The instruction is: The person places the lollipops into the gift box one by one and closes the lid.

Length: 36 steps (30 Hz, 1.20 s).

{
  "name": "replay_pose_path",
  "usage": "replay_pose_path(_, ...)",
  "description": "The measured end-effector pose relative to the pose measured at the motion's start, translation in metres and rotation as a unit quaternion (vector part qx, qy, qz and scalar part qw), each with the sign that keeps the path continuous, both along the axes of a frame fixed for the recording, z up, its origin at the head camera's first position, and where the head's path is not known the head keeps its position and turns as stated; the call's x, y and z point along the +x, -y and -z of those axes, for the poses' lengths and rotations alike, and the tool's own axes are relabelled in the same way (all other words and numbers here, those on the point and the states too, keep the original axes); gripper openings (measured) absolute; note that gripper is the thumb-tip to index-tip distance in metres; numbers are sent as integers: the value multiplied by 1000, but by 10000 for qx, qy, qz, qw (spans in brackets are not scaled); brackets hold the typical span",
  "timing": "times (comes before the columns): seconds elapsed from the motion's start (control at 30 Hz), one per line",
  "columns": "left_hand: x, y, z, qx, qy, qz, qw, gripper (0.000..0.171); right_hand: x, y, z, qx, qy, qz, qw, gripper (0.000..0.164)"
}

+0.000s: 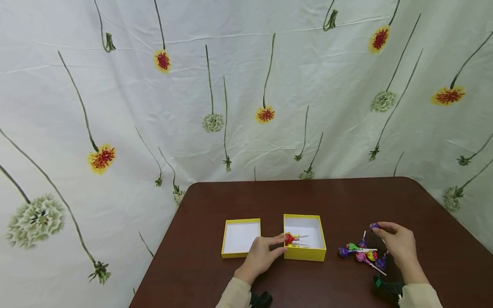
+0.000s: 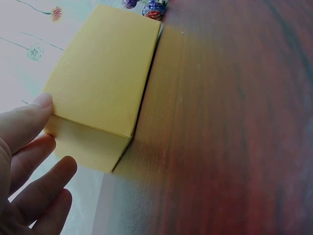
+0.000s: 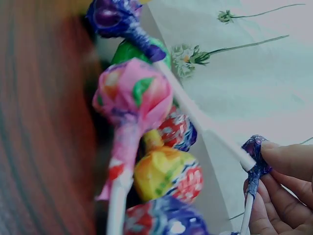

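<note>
A yellow box (image 1: 305,255) with a white inside stands upright on the table, and several lollipops (image 1: 289,238), one of them red, lie against its left side. My left hand (image 1: 262,255) holds this box at its near left corner, thumb and forefinger touching the edge; its other fingers stand apart from the wall in the left wrist view. My right hand (image 1: 400,244) pinches a purple lollipop (image 3: 253,155) by its wrapped head, the white stick pointing down. Below that hand lies a loose pile of lollipops (image 1: 361,256), purple, green, pink and yellow.
A shallow yellow-edged lid (image 1: 242,238) lies left of the box, white inside facing up. The dark brown table (image 1: 308,194) ends at a pale cloth (image 1: 246,85) printed with flowers. Black wrist straps (image 1: 387,285) show below the hands.
</note>
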State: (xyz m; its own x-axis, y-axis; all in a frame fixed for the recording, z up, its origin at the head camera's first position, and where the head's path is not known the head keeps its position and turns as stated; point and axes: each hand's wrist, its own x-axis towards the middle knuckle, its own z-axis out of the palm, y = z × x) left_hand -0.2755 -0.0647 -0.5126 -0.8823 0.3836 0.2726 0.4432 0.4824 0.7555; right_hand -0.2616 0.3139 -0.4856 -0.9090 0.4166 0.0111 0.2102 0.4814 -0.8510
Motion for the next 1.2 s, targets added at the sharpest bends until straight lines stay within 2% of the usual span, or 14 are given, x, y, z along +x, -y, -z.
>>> replay_pose_path(0.47,1,0,2,74,-56,16,10000,36,-2,13,-8,-95,-140,-204,9996,44)
replay_pose_path(0.83,1,0,1,47,-46,9,10000,36,-2,20,-11,-171,-123,-205,9996,44)
replay_pose_path(1.2,0,-1,-1,30,-42,18,10000,36,-4,25,-22,92,-274,-535,9981,44)
